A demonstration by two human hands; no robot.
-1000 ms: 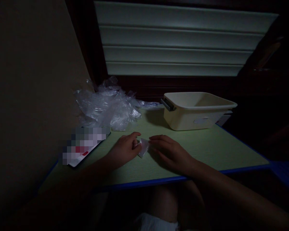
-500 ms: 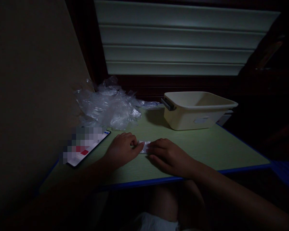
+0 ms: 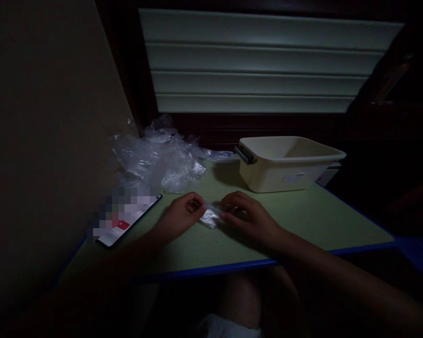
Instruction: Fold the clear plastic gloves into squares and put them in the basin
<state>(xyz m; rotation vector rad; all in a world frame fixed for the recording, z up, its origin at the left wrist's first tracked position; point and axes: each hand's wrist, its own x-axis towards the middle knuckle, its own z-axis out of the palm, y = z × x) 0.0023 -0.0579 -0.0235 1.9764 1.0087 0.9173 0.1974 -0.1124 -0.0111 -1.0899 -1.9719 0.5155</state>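
Between both hands (image 3: pixel 203 213), clear packet (image 3: pixel 210 218).

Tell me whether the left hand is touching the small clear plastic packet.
Touching. The head view shows the left hand pinching the packet at its edge.

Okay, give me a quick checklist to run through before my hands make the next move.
1. Left hand pinching the small clear plastic bag: ok, at its left side.
2. Right hand gripping the bag firmly: cannot tell; its fingertips are at the right side.
3. Phone apart from both hands: ok, it lies left of them.
4. Cream plastic tub uncovered: ok, no lid on it.
5. Tub's floor visible: cannot tell, the front wall hides it.
6. Bright light over the table: not ok, it's dim.
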